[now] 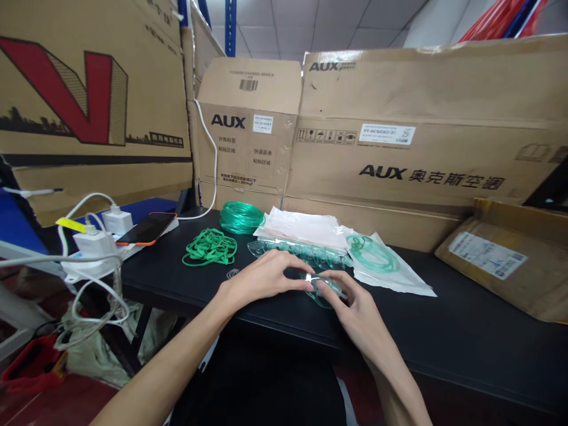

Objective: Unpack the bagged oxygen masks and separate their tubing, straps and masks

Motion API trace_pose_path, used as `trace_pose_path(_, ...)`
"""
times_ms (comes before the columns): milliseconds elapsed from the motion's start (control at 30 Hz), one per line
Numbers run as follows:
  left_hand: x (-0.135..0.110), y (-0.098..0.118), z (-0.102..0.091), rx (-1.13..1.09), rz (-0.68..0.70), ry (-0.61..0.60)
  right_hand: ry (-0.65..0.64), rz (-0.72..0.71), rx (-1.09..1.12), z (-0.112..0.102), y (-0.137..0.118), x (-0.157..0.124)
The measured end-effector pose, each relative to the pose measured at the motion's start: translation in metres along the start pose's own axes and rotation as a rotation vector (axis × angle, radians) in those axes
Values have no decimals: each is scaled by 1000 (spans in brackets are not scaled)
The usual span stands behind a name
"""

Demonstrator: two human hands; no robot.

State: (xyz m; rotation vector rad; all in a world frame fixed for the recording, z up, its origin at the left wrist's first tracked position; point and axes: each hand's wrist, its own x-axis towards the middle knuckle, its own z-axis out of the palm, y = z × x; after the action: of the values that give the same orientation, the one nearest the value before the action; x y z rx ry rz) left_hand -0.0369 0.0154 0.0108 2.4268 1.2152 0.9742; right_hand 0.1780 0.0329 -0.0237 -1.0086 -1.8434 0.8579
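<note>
Near the front edge of the black table, a clear green-tinted oxygen mask [320,291] is held between both hands. My left hand [268,277] is closed in a pinch at the mask's left side, its thumb and fingertips by a small shiny metal strip [309,277]. Wrapped round the other side is my right hand [351,300], thumb on top of the mask. Fingers cover part of the mask. Just behind lies a row of nested clear green masks [306,253]. Left of them are a heap of green elastic straps [210,247] and a coil of green tubing [242,218].
White pouches [306,226] lie behind the masks; another pouch [406,278] at right holds green tubing. A phone [148,228] and chargers [95,242] with white cables sit at left. Cardboard boxes [390,154] wall the back; a smaller box [510,260] stands right.
</note>
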Motion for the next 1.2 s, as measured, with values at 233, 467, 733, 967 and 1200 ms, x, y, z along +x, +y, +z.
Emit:
trace_pose_path(233,1,5,-11,-94,21,100,1,-30,-26,2,4,0)
trace_pose_path(467,-33,-6,-34,101,-73,4,14,0,-45,1,-1,-3)
trace_pose_path(733,-75,-31,-45,247,-222,-38,10,-5,-63,1,-4,-4)
trace_pose_path(967,-84,-34,-51,296,-299,-43,-5,-7,-52,-1,-4,-4)
trace_pose_path(1200,-89,-32,-53,342,-292,-46,-2,-28,-75,1,-4,-6)
